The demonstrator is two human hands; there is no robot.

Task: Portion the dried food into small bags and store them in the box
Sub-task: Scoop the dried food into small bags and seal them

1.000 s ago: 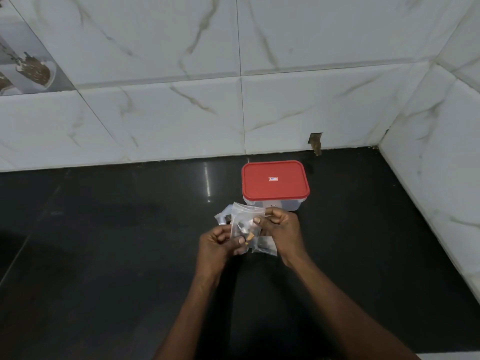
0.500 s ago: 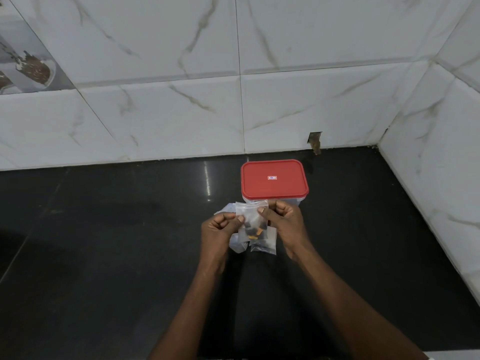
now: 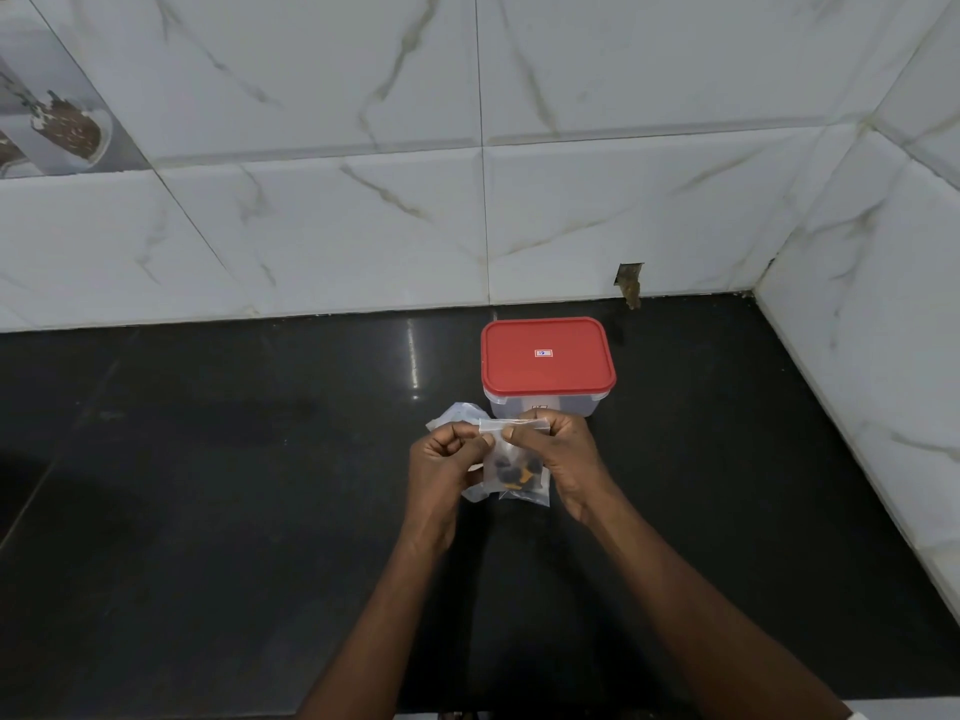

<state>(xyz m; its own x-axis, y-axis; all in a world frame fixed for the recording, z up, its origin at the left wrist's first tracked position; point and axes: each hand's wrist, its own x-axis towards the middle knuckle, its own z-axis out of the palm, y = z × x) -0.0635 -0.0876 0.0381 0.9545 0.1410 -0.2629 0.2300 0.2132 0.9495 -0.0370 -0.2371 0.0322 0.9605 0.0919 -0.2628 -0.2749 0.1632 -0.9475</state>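
A small clear zip bag (image 3: 511, 459) with dark and orange bits of dried food hangs upright between my hands. My left hand (image 3: 444, 459) pinches its top left corner and my right hand (image 3: 558, 454) pinches the top right along the zip strip. More clear plastic bags (image 3: 454, 415) show behind and below my left hand; whether that hand holds them too I cannot tell. Just beyond my hands stands the clear box (image 3: 545, 402) with its red lid (image 3: 545, 356) closed.
The black countertop (image 3: 234, 485) meets a white marble-tiled wall (image 3: 363, 226) at the back and another on the right (image 3: 857, 356). A small chipped hole (image 3: 629, 283) marks the base of the back wall.
The bag has been turned upright and both hands have shifted to pinch its top edge. The hands rose slightly toward the box. The box has not moved.
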